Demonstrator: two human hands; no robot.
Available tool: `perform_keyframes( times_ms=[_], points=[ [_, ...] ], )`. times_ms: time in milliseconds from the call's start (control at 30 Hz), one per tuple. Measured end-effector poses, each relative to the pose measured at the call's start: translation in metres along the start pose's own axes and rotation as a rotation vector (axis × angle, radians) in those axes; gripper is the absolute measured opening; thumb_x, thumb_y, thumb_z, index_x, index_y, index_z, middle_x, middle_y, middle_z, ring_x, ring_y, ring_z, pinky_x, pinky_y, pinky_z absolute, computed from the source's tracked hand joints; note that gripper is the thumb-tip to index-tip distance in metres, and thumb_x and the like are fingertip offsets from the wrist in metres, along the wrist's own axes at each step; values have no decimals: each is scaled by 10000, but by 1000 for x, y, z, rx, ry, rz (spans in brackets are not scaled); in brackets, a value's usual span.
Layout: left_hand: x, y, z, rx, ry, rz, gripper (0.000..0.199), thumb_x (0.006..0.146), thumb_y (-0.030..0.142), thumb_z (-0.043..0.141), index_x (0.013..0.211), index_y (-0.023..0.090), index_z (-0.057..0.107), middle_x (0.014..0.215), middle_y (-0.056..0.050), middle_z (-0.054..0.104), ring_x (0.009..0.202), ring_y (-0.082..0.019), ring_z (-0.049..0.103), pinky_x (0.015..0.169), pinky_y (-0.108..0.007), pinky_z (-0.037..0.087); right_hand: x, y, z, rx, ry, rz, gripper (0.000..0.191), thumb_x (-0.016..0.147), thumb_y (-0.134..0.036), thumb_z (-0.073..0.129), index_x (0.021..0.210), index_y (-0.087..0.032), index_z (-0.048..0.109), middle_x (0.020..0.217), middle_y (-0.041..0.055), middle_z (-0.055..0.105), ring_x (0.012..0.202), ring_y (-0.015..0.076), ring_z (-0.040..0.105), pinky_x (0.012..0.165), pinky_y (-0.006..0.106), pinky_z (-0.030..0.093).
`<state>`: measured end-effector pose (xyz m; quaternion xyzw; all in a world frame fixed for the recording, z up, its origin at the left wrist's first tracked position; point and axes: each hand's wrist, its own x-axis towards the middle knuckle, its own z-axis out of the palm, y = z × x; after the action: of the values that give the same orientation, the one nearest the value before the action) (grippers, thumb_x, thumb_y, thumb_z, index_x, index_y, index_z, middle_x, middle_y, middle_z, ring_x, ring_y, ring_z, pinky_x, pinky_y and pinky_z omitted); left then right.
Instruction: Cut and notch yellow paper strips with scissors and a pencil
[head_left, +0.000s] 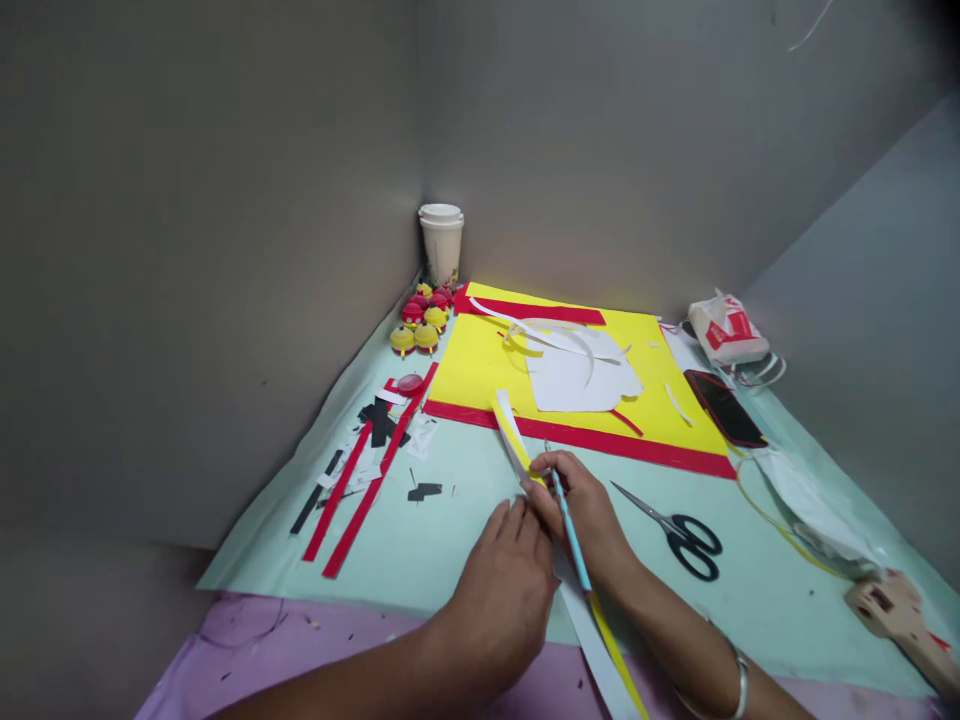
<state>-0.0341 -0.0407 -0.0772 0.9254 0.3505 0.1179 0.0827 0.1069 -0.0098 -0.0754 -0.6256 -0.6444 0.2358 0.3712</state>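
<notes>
A long white paper strip (592, 645) with a yellow strip (616, 655) along it runs from under my hands toward the front edge. Its far ends rise in front of my fingers. My left hand (510, 580) is closed, its fingertips bunched against the strips and partly hidden. Between the fingers of my right hand (589, 510) is a slim light-blue pen-like tool (568, 525) with a thin dark tip pointing away; these fingers also touch the strips. Black-handled scissors (679, 535) lie to the right, blades shut.
Yellow sheets with red borders (480, 365) lie behind, carrying white paper (577, 370) and curled strips. Red strips (382, 470) and black scraps are on the left. Small red and yellow ornaments (426, 338), a lidded cup (442, 240), a phone (724, 408) and a tissue pack (727, 328) surround them.
</notes>
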Motion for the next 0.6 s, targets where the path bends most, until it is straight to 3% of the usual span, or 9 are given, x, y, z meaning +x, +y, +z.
perform_keyframes(
  times_ms=[67,167,233,333,400,500,600],
  points=[
    [1,-3,-6,-31,-2,-2,422,848,207,530,1244,76,595,1311,-199,597,1240,-344,529,1083,-479,376,-2,3,4,-2,26,11,74,870,-277,553,923,-228,569,885,27,623,741,191,583,690,312,485],
    [6,-14,-22,-96,0,-33,303,847,147,487,1099,123,654,1052,-135,700,1003,-286,642,971,-450,475,-2,5,8,-6,48,15,64,860,-257,548,906,-219,573,880,36,613,751,201,583,689,322,487],
    [13,-26,-34,-67,61,-94,292,844,102,452,1053,139,652,992,-113,702,961,-267,647,973,-452,470,-2,4,9,-8,57,6,71,855,-239,541,911,-214,578,894,45,609,778,210,588,706,330,489],
    [31,-48,-44,20,115,-157,310,835,87,442,1069,142,638,1118,-136,683,1068,-284,625,992,-457,453,-2,1,9,-11,62,-6,76,859,-226,533,914,-213,583,906,53,603,802,218,590,727,339,490],
    [45,-63,-43,56,119,-167,431,797,67,465,1211,99,580,1258,-166,627,1163,-295,585,1018,-447,436,-2,0,10,-15,62,-10,73,860,-222,540,917,-212,585,908,57,600,799,220,590,725,342,492],
    [63,-83,-30,67,83,-90,600,757,34,488,1355,57,462,1441,-196,480,1333,-298,451,1098,-445,363,-4,-2,10,-25,60,-13,81,859,-213,554,933,-208,587,920,64,597,800,222,591,724,343,494],
    [71,-95,-14,42,43,-82,590,770,36,484,1356,95,470,1440,-176,490,1340,-277,452,1095,-435,372,-8,-6,8,-25,44,-21,117,863,-194,556,975,-212,587,949,61,596,813,214,600,745,334,498]
  ],
)
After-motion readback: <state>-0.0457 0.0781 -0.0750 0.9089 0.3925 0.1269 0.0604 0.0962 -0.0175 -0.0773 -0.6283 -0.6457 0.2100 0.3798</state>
